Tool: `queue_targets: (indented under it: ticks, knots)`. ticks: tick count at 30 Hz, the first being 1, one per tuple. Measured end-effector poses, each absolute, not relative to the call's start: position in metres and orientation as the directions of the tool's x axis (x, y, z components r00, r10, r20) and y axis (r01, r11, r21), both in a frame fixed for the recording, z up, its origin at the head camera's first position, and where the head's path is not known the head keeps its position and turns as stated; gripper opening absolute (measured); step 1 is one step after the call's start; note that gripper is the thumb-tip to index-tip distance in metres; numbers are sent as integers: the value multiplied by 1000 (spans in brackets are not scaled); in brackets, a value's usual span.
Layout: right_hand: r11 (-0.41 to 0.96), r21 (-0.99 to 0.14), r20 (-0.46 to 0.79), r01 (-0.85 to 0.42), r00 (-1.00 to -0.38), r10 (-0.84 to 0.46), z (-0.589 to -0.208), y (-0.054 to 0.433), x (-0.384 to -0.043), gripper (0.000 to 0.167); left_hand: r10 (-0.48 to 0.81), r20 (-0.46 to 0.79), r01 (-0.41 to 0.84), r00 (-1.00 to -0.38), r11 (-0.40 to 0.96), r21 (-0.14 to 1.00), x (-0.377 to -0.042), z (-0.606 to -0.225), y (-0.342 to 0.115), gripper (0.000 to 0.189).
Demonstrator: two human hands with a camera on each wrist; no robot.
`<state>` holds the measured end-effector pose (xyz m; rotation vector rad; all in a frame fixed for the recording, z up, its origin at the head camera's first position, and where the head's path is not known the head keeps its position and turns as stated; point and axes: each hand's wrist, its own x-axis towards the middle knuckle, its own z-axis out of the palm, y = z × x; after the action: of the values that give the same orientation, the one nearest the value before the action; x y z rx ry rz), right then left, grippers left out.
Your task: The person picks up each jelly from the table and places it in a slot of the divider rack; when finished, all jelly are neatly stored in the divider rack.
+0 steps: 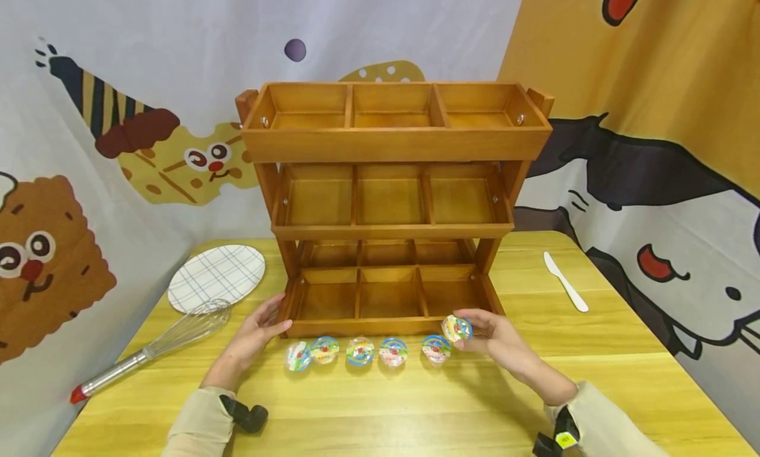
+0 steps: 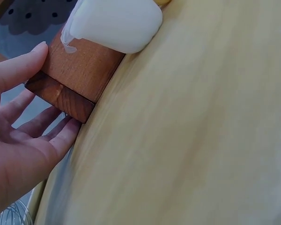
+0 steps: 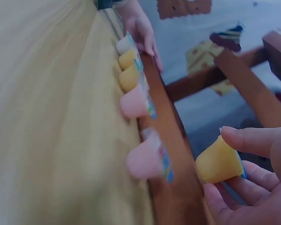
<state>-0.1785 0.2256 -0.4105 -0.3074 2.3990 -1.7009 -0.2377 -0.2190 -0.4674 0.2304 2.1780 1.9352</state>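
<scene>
My right hand (image 1: 495,338) pinches a yellow jelly cup (image 3: 218,161) between thumb and fingers, at the right front of the wooden three-tier shelf (image 1: 392,327). My left hand (image 1: 252,335) grips the front left corner of the shelf's bottom tier, thumb on one face and fingers round the other, as the left wrist view shows. Several more jelly cups stand in a row along the shelf's front: a white one (image 1: 298,356) at the left end, then yellow ones (image 1: 324,349), then pink ones (image 1: 436,349). Their printed foil lids face up toward the head camera.
Each tier of the shelf has three compartments. On the table's left lie a checked oval plate (image 1: 208,272) and a whisk (image 1: 160,345), its wires overlapping the plate's edge. A white knife (image 1: 565,282) lies to the right. A printed curtain (image 1: 368,22) hangs behind.
</scene>
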Motion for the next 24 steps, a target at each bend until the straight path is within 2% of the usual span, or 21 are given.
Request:
queue_targets:
  ticks: [7,11,19,24]
  knots:
    - [335,-930,-1,-152,-910,-415,-398,180,-209,54,256,-44,-14,-966,116,993,-239,-468,-219,72]
    - [325,-935,-17,-146,-892,-452,-398,144,-227,53,237,-46,-20,-970,111,994,-238,-468,-220,70]
    - [371,-923,-47,-106,-924,-380,-396,74,-262,55,257,-67,-42,-964,103,994,-237,-466,-217,71]
    - [370,-925,-68,-87,-920,-386,-405,30,-287,53,254,-67,-49,-965,78,996,-236,-468,-218,70]
